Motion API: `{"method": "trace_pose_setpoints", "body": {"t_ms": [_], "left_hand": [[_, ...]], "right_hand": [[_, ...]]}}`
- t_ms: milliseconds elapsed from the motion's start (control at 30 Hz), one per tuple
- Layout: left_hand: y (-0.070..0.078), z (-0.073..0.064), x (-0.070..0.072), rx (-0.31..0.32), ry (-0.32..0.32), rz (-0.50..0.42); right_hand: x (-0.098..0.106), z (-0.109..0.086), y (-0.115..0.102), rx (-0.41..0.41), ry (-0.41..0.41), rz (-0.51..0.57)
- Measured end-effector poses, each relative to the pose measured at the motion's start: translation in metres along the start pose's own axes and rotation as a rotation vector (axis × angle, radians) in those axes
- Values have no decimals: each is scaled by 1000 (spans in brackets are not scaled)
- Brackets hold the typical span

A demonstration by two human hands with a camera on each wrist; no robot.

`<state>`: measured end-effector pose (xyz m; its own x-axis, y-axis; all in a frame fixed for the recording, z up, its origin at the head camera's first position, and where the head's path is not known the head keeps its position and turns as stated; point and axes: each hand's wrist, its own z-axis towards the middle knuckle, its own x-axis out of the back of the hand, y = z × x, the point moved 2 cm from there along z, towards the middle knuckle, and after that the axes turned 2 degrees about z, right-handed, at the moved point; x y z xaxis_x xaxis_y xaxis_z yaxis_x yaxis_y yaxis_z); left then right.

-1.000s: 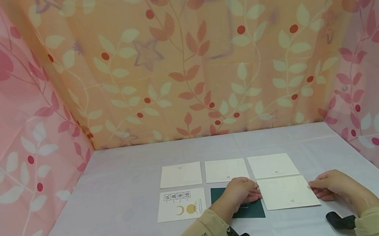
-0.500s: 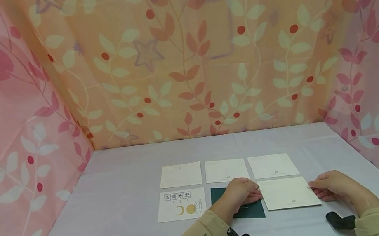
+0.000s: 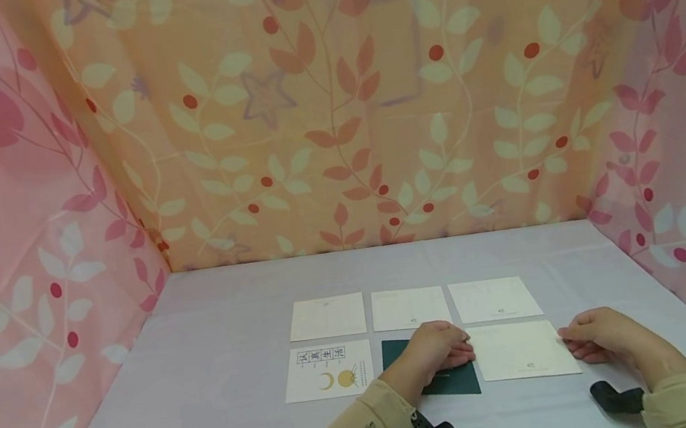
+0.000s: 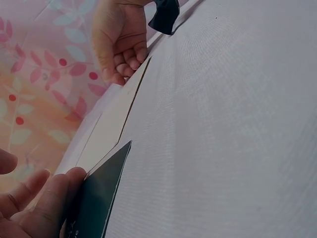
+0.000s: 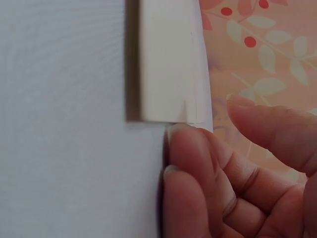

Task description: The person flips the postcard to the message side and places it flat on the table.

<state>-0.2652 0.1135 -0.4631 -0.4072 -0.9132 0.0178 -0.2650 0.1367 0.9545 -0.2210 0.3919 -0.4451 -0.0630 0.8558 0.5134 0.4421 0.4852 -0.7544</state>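
Note:
A cream card (image 3: 525, 350) lies at the near right of two rows of cards, between both hands. Its left edge is met by the fingertips of my left hand (image 3: 437, 350), which reaches over a dark green card (image 3: 456, 383) and partly hides it. At the opposite edge is my right hand (image 3: 602, 337), fingertips against the card's side. In the right wrist view the thumb (image 5: 267, 131) stands apart from the fingers, and the cream card (image 5: 168, 64) shows some thickness. The left wrist view has the left fingers (image 4: 54, 198) beside the green card (image 4: 99, 193), thumb apart.
Three pale cards lie in the far row: left (image 3: 326, 318), middle (image 3: 409, 307) and right (image 3: 495, 300). A white card with a printed moon and sun (image 3: 327, 372) is at near left. Patterned cloth walls (image 3: 330, 95) enclose the white table (image 3: 180, 423).
The cream card has shifted slightly towards the near right, leaving a thin gap below the card behind it. Both hands have barely moved.

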Motion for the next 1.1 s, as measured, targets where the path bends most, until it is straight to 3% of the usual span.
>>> {"method": "trace_pose_setpoints", "body": {"t_ms": [700,1100], "left_hand": [[0,-1,-1,35,4,-31],[7,0,24,-28,-38,27]], "right_hand": [[-3,6,-20,96,22,-62],[-17,11,-44,130,32,-89]]}}
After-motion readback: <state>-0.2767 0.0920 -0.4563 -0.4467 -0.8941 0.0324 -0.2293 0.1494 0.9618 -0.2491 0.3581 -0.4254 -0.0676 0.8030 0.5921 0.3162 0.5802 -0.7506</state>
